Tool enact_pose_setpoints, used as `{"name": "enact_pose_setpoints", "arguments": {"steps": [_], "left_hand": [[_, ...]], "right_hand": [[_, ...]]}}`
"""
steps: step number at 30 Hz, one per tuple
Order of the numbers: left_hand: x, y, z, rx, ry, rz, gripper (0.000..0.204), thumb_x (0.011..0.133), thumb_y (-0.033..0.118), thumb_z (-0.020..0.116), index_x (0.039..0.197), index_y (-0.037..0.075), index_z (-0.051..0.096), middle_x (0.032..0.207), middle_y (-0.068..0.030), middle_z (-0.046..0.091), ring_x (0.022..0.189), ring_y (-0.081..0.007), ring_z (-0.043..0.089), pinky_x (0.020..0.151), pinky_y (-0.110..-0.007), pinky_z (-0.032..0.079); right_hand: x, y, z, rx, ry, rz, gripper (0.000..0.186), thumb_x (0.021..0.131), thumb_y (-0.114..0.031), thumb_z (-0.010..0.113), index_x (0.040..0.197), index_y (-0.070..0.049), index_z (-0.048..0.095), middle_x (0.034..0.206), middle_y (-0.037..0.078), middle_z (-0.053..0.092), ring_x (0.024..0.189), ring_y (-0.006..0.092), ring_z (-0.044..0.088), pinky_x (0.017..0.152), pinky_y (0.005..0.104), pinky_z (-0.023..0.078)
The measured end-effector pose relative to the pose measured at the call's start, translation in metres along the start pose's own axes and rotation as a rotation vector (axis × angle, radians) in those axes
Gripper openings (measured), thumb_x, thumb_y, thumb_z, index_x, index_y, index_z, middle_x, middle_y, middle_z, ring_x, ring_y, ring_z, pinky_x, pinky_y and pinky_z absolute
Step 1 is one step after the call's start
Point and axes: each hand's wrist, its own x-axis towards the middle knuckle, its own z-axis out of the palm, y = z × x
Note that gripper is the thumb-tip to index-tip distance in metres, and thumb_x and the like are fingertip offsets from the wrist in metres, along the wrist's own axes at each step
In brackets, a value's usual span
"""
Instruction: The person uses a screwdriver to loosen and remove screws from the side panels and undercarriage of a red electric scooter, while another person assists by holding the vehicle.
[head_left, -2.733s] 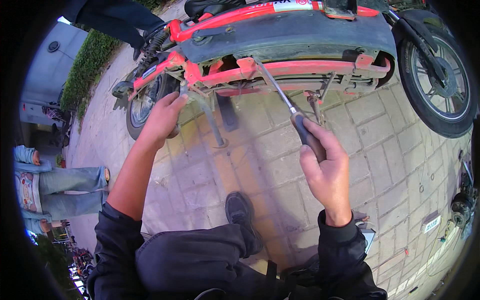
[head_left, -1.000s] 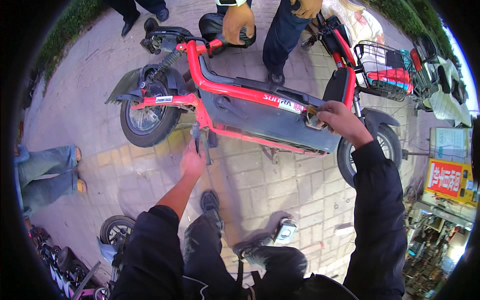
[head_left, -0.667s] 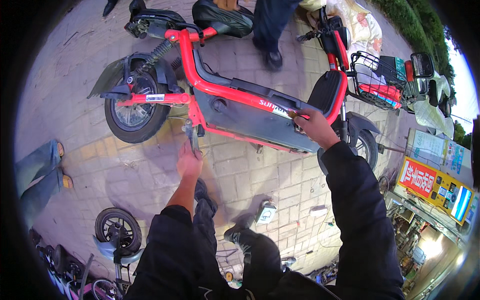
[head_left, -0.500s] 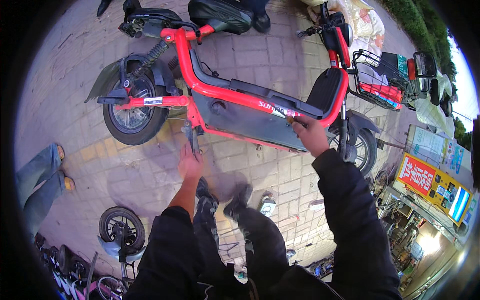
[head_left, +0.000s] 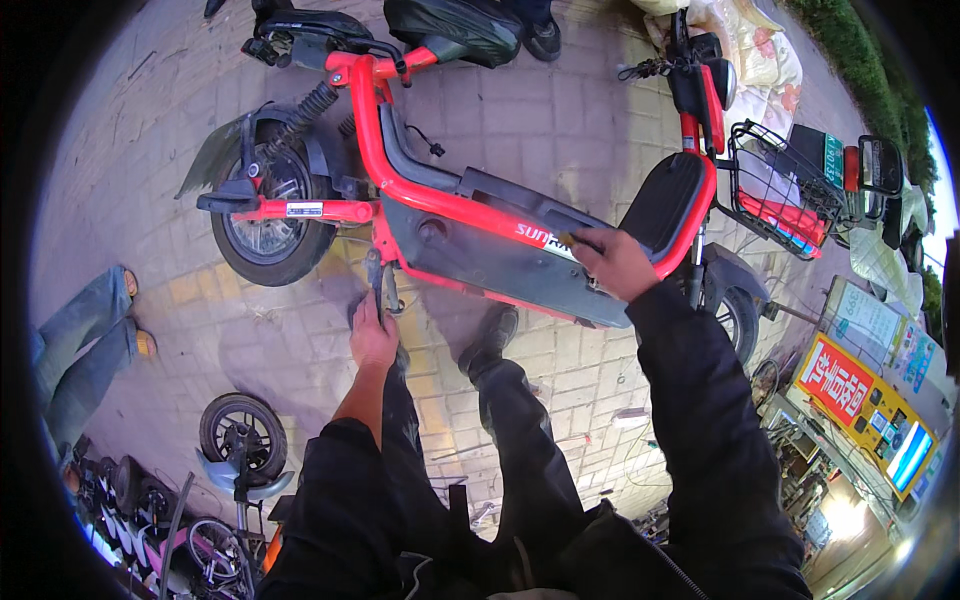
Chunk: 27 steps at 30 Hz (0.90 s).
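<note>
1. A paved brick sidewalk was seen under a red scooter.
2. The kickstand was gripped by the closed left hand.
3. The footboard was held by the right hand, fingers curled; steadying seemed next.

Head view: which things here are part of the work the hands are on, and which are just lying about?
In hand:
- red scooter
- its kickstand, under the left hand
- its grey side panel, touched by the right hand

Lying about:
- loose wheel on the paving
- second scooter with wire basket
- bystander's jeans-clad legs
</note>
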Motion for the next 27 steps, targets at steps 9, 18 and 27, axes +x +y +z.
{"name": "enact_pose_setpoints", "arguments": {"steps": [9, 18, 27], "left_hand": [[0.001, -0.003, 0.004, 0.001, -0.048, 0.007, 0.057, 0.085, 0.026, 0.047, 0.136, 0.009, 0.031, 0.121, -0.0177, 0.048, 0.105, -0.038, 0.05, 0.08, -0.047, 0.046], [0.012, 0.023, -0.011, 0.097, -0.05, 0.03, 0.058, 0.083, 0.028, 0.052, 0.133, 0.005, 0.034, 0.126, -0.02, 0.044, 0.113, -0.0379, 0.044, 0.095, -0.047, 0.035], [0.134, 0.146, -0.056, -0.117, 0.308, 0.476, 0.046, 0.083, 0.024, 0.057, 0.121, 0.0, 0.046, 0.123, -0.0204, 0.047, 0.114, -0.037, 0.043, 0.096, -0.047, 0.032]], "right_hand": [[0.0, -0.038, 0.065, 0.11, 0.308, 0.308, 0.032, 0.082, -0.034, 0.056, 0.105, -0.013, 0.064, 0.087, 0.016, 0.066, 0.085, 0.0318, 0.063, 0.077, 0.0395, 0.048], [-0.002, -0.023, 0.057, 0.111, 0.314, 0.165, 0.03, 0.083, -0.032, 0.055, 0.107, -0.016, 0.063, 0.086, 0.017, 0.065, 0.081, 0.0364, 0.061, 0.072, 0.0426, 0.049], [-0.132, 0.037, -0.078, -0.047, 0.36, 0.395, 0.025, 0.08, -0.021, 0.06, 0.099, -0.006, 0.066, 0.08, 0.017, 0.066, 0.076, 0.0315, 0.065, 0.069, 0.0366, 0.051]]}}
